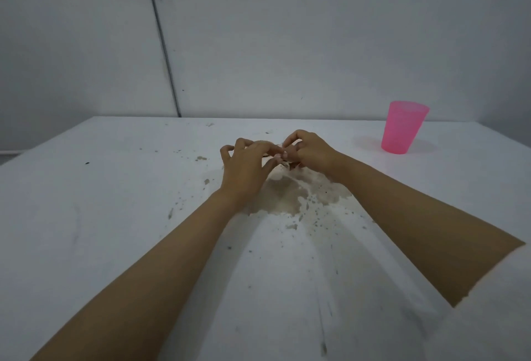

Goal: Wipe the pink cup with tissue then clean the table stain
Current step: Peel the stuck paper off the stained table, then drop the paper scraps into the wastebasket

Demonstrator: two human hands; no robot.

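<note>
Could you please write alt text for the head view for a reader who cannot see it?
A person's left hand and right hand meet fingertips above a brownish stain on a white table; a translucent pink plastic cup stands upright at right.

Only one thing stands on the table: the cup, upright at the far right, well apart from both hands. The left hand and right hand meet above the stain's far edge, forearms crossing the middle. I see open passage along the left side. The wall closes the far edge.
</note>
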